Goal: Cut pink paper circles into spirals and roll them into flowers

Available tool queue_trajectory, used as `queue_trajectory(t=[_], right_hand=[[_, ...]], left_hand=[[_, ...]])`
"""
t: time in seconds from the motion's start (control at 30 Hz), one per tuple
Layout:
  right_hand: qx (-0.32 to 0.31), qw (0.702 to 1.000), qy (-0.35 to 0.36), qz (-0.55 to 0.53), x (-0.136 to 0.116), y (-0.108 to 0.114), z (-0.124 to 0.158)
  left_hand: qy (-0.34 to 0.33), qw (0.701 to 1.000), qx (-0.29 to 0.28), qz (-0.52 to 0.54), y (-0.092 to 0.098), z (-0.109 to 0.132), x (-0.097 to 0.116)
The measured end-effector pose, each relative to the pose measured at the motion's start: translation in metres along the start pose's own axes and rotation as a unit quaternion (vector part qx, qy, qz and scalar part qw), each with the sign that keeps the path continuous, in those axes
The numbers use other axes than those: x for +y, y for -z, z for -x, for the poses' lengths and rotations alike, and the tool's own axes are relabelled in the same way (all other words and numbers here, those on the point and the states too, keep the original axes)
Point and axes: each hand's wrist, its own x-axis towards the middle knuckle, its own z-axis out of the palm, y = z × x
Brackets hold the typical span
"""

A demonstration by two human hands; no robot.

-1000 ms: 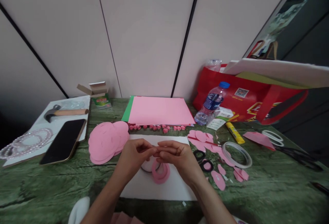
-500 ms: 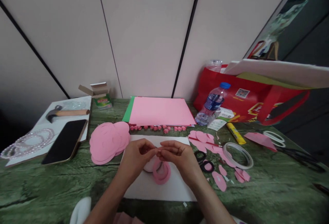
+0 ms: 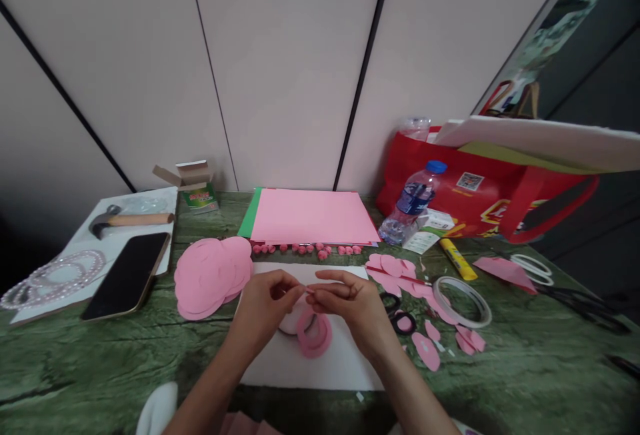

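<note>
Left hand (image 3: 267,305): thumb and forefinger were pinched together at the tips. Right hand (image 3: 350,305): thumb met a finger just beside them, the forefinger raised apart from that pinch. A small piece (image 3: 307,290) appeared to be clamped between the two sets of tips, over the upper part of the white sheet (image 3: 310,375); too small and too covered to identify. Fingertip grip from both sides, presumably because the piece was slight and needed fine control. Directly beneath lay a pink ring (image 3: 314,354), overlapping a pale round disc (image 3: 291,322), both on the sheet, which probably served as a clean backing over the green table (image 3: 65,368). Just right of the sheet, black-handled scissors (image 3: 409,324) lay close to the right hand, likely for easy reach; beyond them, loose pink cut-outs (image 3: 389,265) and a tape roll (image 3: 486,315). Left of the sheet, larger pink shapes (image 3: 213,278) were stacked, apparently to keep like with like. Above it ran a line of small pink balls (image 3: 323,255), perhaps set out for picking singly, with pink paper (image 3: 315,215) flat behind. Farthest left, a phone (image 3: 127,275) and hammer (image 3: 140,219) sat well apart, seemingly out of the way.
</note>
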Motion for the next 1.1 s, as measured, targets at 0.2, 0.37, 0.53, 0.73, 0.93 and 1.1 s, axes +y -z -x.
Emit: queue_trajectory(t=[0.2, 0.37, 0.53, 0.73, 0.93, 1.1], right_hand=[[0.013, 1.0, 0.006, 0.009, -0.0002, 0.0001, -0.0003], [0.014, 1.0, 0.011, 0.01, -0.0002, 0.0011, -0.0003], [0.018, 0.999, 0.022, 0.021, -0.0006, 0.0021, -0.0002], [0.027, 0.998, 0.031, 0.037, -0.0008, 0.0023, -0.0009], [0.022, 0.999, 0.033, 0.031, 0.0, 0.0029, -0.0012], [-0.01, 1.0, 0.008, 0.003, -0.0049, 0.0004, 0.0016]], left_hand=[[0.003, 1.0, -0.014, 0.012, -0.0001, 0.0007, 0.0014], [0.011, 0.999, -0.028, 0.024, 0.0002, 0.0011, 0.0034], [0.013, 0.999, -0.033, 0.04, 0.0009, 0.0025, 0.0056], [0.01, 0.997, -0.041, 0.058, 0.0001, 0.0032, 0.0062], [0.015, 0.997, -0.051, 0.059, 0.0006, 0.0047, 0.0082], [0.006, 0.997, -0.04, 0.059, 0.002, 0.0043, 0.0054]])
